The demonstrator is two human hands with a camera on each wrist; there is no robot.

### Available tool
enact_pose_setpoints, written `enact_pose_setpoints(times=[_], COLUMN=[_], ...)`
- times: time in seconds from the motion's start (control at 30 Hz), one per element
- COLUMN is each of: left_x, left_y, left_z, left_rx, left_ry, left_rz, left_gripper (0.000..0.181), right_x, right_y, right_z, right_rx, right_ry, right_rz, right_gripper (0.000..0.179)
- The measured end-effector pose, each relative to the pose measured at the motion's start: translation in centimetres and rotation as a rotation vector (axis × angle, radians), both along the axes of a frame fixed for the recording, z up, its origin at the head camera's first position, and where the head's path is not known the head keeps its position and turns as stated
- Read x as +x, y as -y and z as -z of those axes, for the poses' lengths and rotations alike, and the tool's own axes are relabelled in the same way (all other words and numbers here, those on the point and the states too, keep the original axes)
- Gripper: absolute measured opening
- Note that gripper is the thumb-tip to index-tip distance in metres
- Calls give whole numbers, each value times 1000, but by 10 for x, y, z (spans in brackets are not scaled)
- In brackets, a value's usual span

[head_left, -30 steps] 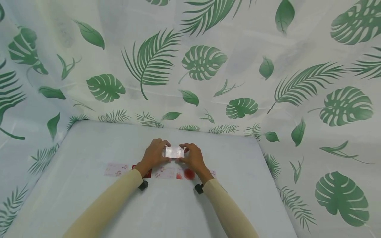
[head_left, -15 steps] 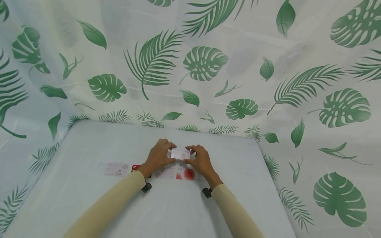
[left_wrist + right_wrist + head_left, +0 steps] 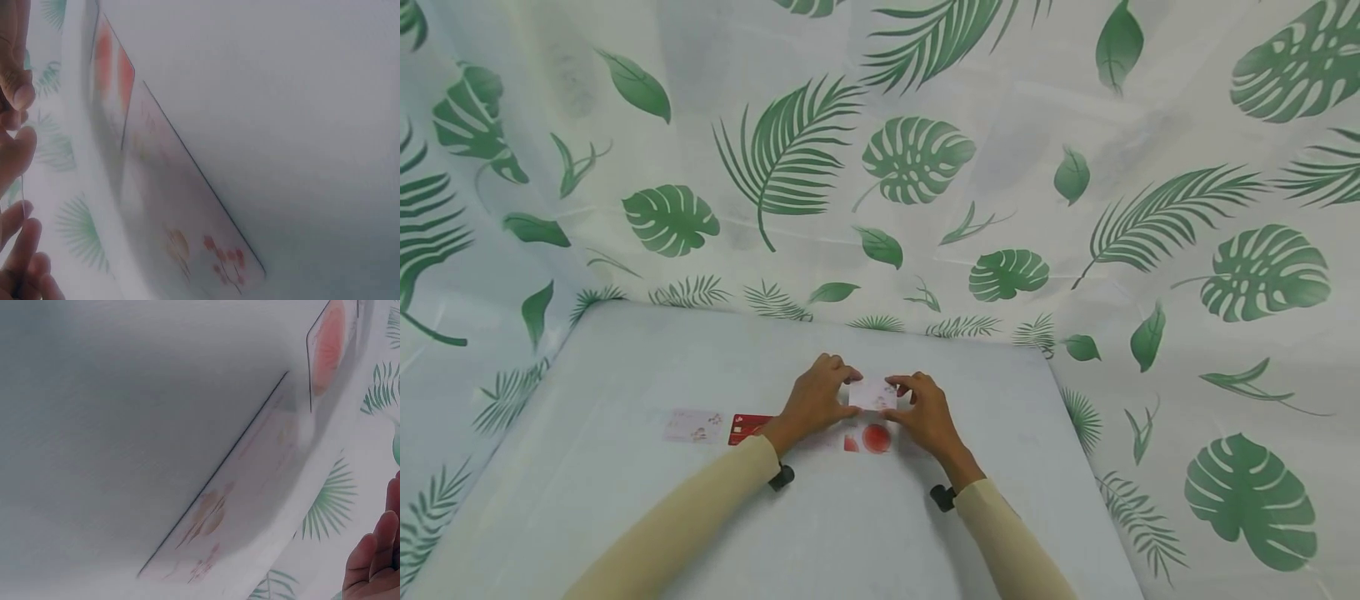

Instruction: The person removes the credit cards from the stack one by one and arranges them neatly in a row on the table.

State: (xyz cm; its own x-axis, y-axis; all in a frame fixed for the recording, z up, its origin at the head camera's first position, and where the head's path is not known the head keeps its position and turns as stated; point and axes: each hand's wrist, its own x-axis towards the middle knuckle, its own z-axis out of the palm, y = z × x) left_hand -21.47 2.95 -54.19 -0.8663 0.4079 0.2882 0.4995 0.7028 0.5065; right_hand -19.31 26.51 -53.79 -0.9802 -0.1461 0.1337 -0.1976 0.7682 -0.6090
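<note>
Above the table, both hands hold a small pale card with a pink floral print. My left hand pinches its left end between thumb and fingers, and my right hand does the same at the right end. Below them a row of cards lies flat: a pale pink card, a red card partly covered by the left wrist, and a white card with a red circle. In the left wrist view, a pale flowered card lies near that hand. The right wrist view has another pale flowered card.
A white-covered table spreads beneath the arms. Behind it and along both sides hangs a white curtain with green leaves. Small black wrist cameras, such as the one at the right wrist, sit under the wrists.
Both hands have shifted right and slightly nearer with the held card. Its face, bright with glare before, now shows the floral print. More of the red card is uncovered.
</note>
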Motion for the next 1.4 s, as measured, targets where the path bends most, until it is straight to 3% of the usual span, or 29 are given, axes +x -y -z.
enact_pose_setpoints(times=[0.73,1.4], left_x=[7,17], left_y=[-31,-38], left_z=[-4,3], left_rx=[-3,-7], left_ry=[-63,-66], left_rz=[63,68], left_gripper=[53,51], right_x=[19,32], right_y=[-35,-40], right_z=[-10,-4], right_rx=[20,6], right_ry=[-2,55], right_rz=[44,95], right_gripper=[59,58])
